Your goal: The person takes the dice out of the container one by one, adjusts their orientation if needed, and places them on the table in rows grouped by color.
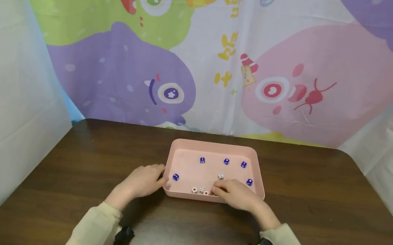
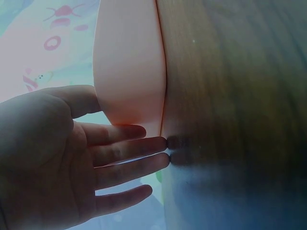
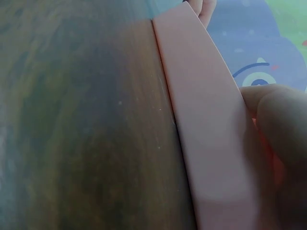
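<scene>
Head: pink tray [image 1: 187, 196] sits low centre on the brown table [image 1: 183, 229]. Inside: blue dice [image 1: 226, 161] along the upper part plus one at each side; three white dice [image 1: 202, 189] bunched at the lower wall, lone white die [image 1: 221, 176] just above the right hand [image 1: 237, 194]. Dice look like hard plastic: light, stiff, tough, probably a bit slick, prone to roll. Best hold: fingertip pinch on two opposite faces; the bunched ones leave less finger room. Right fingers bent down inside the tray, right of the bunch, tips bunched close; can't tell if there's a die in them. Left hand [image 1: 145, 179] at the tray's lower-left corner, loose, no die visible in it.

Left wrist: tray wall upper centre. Thumb at the rim, fingers [image 2: 112, 134] long and nearly straight, spread; index touches the wall. Steadying contact, I'd say, not a clench. Tray reads as thin, light, fairly stiff plastic; hold by rim or corner.

Right wrist: tray wall runs top centre to lower right. Right-hand digit at the rim, right edge; tips and dice hidden, grip unreadable.
</scene>
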The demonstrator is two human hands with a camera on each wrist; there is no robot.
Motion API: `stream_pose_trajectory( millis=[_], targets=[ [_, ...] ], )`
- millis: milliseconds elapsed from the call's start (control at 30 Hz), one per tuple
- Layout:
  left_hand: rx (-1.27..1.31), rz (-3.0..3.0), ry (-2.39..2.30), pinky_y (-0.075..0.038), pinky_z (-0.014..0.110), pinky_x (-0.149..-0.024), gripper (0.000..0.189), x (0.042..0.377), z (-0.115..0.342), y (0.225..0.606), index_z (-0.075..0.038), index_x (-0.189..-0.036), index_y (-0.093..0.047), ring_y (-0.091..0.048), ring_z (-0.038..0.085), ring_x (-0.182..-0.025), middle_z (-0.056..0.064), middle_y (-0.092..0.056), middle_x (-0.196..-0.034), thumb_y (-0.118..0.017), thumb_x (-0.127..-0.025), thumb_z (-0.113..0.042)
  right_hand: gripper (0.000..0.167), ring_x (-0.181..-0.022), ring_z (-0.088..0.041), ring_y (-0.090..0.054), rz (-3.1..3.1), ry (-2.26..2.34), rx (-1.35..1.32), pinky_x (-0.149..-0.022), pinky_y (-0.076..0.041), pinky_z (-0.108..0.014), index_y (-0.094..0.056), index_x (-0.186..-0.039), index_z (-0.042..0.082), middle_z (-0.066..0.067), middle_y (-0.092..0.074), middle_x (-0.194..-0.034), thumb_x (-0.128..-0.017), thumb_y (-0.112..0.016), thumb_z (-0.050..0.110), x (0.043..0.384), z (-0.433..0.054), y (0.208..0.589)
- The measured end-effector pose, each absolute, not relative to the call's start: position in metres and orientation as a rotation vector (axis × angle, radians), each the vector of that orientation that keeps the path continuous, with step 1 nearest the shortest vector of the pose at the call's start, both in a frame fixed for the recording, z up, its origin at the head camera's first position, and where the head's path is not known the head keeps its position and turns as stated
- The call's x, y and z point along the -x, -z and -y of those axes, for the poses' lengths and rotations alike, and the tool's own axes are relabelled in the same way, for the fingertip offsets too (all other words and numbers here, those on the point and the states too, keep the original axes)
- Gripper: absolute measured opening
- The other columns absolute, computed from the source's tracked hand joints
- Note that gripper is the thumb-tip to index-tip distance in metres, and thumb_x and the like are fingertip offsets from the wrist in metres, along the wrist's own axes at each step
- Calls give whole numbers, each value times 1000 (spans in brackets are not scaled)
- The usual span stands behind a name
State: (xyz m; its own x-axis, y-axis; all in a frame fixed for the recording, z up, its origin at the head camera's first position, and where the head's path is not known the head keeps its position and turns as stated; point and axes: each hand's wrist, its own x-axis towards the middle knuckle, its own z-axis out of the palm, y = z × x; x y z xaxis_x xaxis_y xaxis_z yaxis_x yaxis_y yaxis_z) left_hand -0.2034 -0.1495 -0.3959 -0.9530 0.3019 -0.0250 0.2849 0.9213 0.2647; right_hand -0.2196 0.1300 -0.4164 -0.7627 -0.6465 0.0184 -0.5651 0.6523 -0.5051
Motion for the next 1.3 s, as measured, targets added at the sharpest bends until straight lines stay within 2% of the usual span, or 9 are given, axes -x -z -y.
stream_pose_trajectory(
  millis=[133, 367, 533, 700, 1067, 1300],
  targets=[
    [-454, -3010, -401, -45, 43, -78, 25, 204, 150, 395, -8, -100, -58, -61, 25, -87, 4, -63, -94, -51, -89, -29, 19, -64, -4, -45, -2702, 805, 1006, -61, -38, -22, -64, -84, 20, 12, -50, -68, -94, -48, 24, 220, -130, 416],
    [-454, -3009, -404, -45, 42, -76, 24, 204, 150, 395, -8, -98, -58, -61, 23, -83, 3, -62, -91, -51, -89, -29, 10, -69, -5, -48, -2663, 973, 974, -63, -41, -21, -64, -84, 19, 11, -57, -73, -89, -56, 20, 221, -131, 415],
    [-446, -3000, -406, -45, 43, -77, 25, 203, 150, 397, -8, -98, -58, -61, 24, -85, 4, -62, -91, -51, -89, -30, 3, -67, -7, -48, -2654, 1037, 942, -60, -40, -21, -64, -85, 18, 9, -54, -71, -85, -62, 21, 220, -132, 416],
    [-463, -3003, -408, -45, 43, -75, 21, 202, 151, 399, -9, -93, -57, -61, 24, -83, 4, -61, -88, -51, -89, -29, 8, -65, -8, -46, -2707, 1061, 930, -58, -39, -22, -64, -87, 17, 8, -49, -68, -81, -68, 20, 219, -132, 416],
    [-472, -3010, -411, -45, 43, -73, 21, 203, 150, 397, -9, -94, -58, -61, 23, -81, 3, -61, -87, -53, -89, -29, 10, -68, -5, -48, -2911, 925, 1025, -60, -41, -20, -63, -92, 19, 12, -51, -73, -82, -63, 16, 217, -130, 407],
    [-465, -3006, -411, -45, 44, -76, 25, 203, 150, 396, -7, -99, -58, -61, 25, -87, 5, -63, -94, -53, -89, -30, 15, -66, -2, -50, -2936, 907, 1060, -59, -42, -19, -63, -96, 12, 11, -54, -73, -81, -62, 14, 213, -126, 399]
  ],
)
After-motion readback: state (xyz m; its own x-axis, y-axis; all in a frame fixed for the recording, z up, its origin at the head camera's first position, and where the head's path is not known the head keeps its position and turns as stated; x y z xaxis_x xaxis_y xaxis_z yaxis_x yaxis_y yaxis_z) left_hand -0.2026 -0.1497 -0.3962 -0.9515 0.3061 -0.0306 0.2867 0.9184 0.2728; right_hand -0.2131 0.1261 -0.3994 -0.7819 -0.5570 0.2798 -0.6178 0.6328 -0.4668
